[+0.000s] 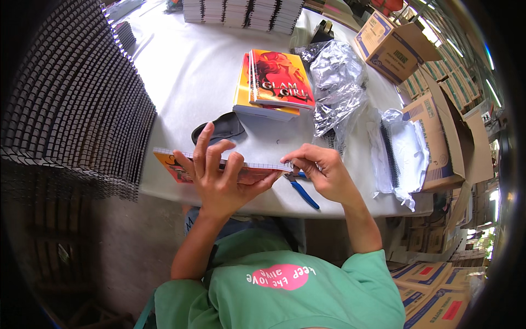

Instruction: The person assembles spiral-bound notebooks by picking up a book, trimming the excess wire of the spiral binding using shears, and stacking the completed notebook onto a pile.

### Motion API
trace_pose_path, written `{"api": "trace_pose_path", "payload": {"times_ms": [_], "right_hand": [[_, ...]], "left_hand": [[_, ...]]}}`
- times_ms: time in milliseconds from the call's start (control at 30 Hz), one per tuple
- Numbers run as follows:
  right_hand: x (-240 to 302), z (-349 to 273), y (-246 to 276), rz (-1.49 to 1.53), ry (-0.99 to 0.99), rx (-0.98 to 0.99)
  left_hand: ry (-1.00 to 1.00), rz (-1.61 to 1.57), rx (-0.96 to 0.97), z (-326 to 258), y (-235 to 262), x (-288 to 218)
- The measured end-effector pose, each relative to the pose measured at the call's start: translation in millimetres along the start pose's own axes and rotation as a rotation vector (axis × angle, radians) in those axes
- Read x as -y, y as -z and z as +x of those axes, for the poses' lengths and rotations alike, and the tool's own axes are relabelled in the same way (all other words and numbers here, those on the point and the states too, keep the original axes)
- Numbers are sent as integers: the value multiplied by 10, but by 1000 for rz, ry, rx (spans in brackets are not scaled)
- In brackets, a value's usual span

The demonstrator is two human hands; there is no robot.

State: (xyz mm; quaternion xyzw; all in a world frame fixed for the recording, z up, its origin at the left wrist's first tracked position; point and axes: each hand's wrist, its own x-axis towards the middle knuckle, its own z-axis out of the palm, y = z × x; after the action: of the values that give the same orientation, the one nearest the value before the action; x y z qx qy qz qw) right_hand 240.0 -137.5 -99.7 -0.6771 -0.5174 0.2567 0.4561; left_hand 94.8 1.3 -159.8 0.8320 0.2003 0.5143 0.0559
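My left hand [216,178] grips a notebook [171,165] with a red and orange cover, held on its edge above the near side of the table. Its thumb and fingers are spread across the cover. At the notebook's right end, my right hand [327,174] pinches the end of a thin dark wire coil [289,163] between thumb and fingertips. Pliers with blue handles [303,194] lie on the table just below that hand, their jaws partly hidden by the notebook. A tiny dark wire scrap [278,141] rests beyond the notebook.
Spiral notebooks [280,77] with red and yellow covers are stacked ahead. A tall stack of black spiral-bound books [82,98] stands left, more [244,13] at the back. A black, shoe-like object [227,129], crumpled clear plastic [339,71] and open cartons [433,137] lie around.
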Motion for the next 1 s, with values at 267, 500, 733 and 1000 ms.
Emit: {"api": "trace_pose_path", "payload": {"times_ms": [267,500,733,1000], "right_hand": [[73,-21,216,-153,154,191],[105,-100,8,-288,181,-10],[191,-110,-148,-502,224,-156],[144,-95,-70,-460,108,-30]], "left_hand": [[18,-62,42,32,73,5],[62,-28,39,71,51,-32],[30,-21,12,33,-6,-9],[33,10,5,10,6,-30]]}}
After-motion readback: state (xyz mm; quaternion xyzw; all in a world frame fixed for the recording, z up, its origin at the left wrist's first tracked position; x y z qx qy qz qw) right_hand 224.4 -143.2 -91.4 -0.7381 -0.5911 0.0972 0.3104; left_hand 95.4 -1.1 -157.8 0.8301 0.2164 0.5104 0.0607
